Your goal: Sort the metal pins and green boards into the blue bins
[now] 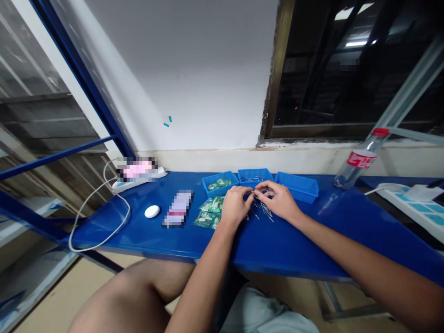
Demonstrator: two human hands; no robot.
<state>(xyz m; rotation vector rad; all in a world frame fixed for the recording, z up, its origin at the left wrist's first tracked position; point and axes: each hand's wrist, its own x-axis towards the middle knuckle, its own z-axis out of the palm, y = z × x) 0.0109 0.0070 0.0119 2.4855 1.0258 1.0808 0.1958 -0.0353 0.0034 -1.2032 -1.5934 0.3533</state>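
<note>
My left hand [236,203] and my right hand [275,198] meet above the blue table, thumbs and fingers pinched close together. Whatever small piece lies between the fingertips is too tiny to make out. Beneath and beside my right hand lie several thin metal pins [266,212], loosely scattered. Small clear bags with green and white contents [209,212] rest just left of my left hand. Behind the hands stand a blue tray with similar bags [219,183], a middle blue tray [255,173] with metal pieces, and a right blue tray [298,187], partly hidden by my right hand.
A phone [178,208] and a white oval object [151,212] lie to the left. A white cable [129,210] loops over the table's left edge. Further right are a clear bottle [357,159] and a white power strip [409,208]. A wall and window stand behind.
</note>
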